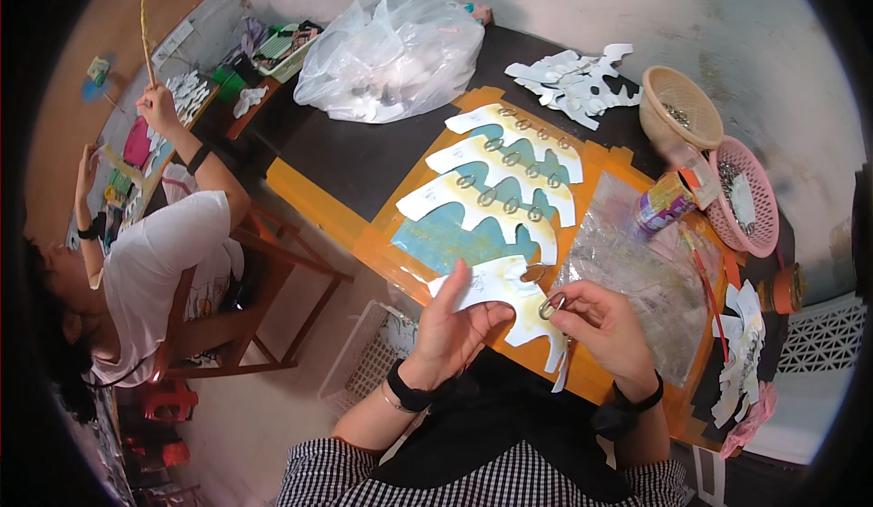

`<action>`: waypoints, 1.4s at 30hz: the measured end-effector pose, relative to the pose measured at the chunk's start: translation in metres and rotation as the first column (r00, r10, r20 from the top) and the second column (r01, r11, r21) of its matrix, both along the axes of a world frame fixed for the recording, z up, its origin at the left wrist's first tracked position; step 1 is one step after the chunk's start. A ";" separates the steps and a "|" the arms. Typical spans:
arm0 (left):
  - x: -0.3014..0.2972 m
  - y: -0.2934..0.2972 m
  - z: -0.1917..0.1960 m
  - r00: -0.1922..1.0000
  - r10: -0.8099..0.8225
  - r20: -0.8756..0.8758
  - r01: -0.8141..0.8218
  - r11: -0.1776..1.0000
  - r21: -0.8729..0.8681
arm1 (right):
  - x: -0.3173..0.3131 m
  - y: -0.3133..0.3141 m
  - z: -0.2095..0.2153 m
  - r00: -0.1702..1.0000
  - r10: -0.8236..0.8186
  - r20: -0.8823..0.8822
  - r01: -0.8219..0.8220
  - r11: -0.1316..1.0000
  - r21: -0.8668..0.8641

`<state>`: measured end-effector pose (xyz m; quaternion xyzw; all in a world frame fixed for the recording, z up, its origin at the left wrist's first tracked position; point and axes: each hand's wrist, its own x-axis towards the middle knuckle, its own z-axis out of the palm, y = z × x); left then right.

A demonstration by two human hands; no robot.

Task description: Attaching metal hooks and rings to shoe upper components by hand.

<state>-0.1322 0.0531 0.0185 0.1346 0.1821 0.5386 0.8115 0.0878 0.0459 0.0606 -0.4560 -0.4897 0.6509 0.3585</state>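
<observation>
My left hand (pixel 444 332) holds a white cut-out piece (pixel 489 286) with a notched lower edge and yellowish smears, thumb on top and fingers beneath. A metal ring (pixel 534 273) sits near its upper edge. Between the thumb and fingers of my right hand (pixel 602 327) is an oval metal buckle (pixel 548 308), at the piece's right part. Just beyond, three similar white pieces (pixel 436 196) lie in rows on a blue-green sheet (pixel 435 241), each bearing several metal rings. Whether the pieces are leather or card, I cannot tell.
A large plastic bag (pixel 391 52) stands at the back. White cut-outs (pixel 577 80) are piled behind. At right are a beige basket (pixel 682 111), a pink basket (pixel 746 193) with metal parts, a can (pixel 662 205) and a red brush (pixel 705 280). A co-worker (pixel 168 252) sits at left.
</observation>
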 end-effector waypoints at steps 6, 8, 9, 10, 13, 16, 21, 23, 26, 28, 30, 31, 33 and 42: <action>0.014 -0.029 -0.008 0.990 0.046 -0.133 -0.049 0.999 -0.017 | -0.001 -0.009 -0.001 1.000 -0.026 0.009 0.025 0.997 0.073; 0.017 -0.029 0.001 0.972 -0.005 -0.235 -0.003 1.000 -0.031 | -0.001 -0.012 0.000 0.999 -0.047 0.022 0.046 0.996 0.075; 0.019 -0.028 0.003 0.949 0.008 -0.315 -0.013 1.000 -0.015 | -0.002 -0.013 0.000 0.999 -0.048 0.025 0.046 0.997 0.068; 0.021 -0.027 0.004 0.920 0.019 -0.393 -0.020 1.000 0.000 | -0.004 -0.014 0.000 0.997 -0.047 0.056 0.042 0.994 0.099; 0.029 -0.023 0.006 0.886 0.088 -0.456 -0.093 0.996 0.012 | -0.007 -0.017 -0.002 0.993 -0.054 0.105 0.039 0.990 0.139; 0.027 -0.022 0.009 0.869 0.063 -0.490 -0.061 0.998 0.019 | -0.006 -0.018 -0.003 0.998 -0.023 0.059 0.011 0.981 0.196; 0.033 -0.025 0.013 0.855 0.054 -0.516 0.019 0.991 0.135 | -0.009 -0.004 0.001 0.990 -0.085 0.110 0.049 0.954 0.297; 0.034 -0.024 0.015 0.827 0.055 -0.559 0.047 0.985 0.166 | -0.013 0.000 0.002 0.991 -0.059 0.121 0.025 0.962 0.272; 0.031 -0.028 0.016 0.781 0.093 -0.618 0.073 0.969 0.237 | -0.012 0.002 -0.001 0.998 -0.033 0.051 0.023 0.984 0.179; 0.028 -0.029 0.016 0.765 0.128 -0.631 0.071 0.957 0.281 | -0.013 0.001 -0.005 0.999 -0.041 0.001 0.041 0.990 0.133; 0.021 -0.027 0.016 0.748 -0.010 -0.664 0.209 0.952 0.222 | -0.015 -0.001 -0.009 0.998 -0.038 -0.055 0.043 0.995 0.088; 0.020 -0.027 0.017 0.745 0.005 -0.667 0.193 0.956 0.223 | -0.015 -0.003 -0.011 0.996 -0.075 -0.047 0.079 0.993 0.083; 0.025 -0.026 0.015 0.743 -0.083 -0.664 0.259 0.951 0.171 | -0.016 -0.005 -0.015 0.995 -0.092 -0.042 0.095 0.993 0.074; 0.026 -0.017 0.008 0.752 -0.029 -0.659 0.241 0.942 0.234 | -0.032 -0.013 -0.012 0.967 -0.255 -0.012 0.246 0.918 0.311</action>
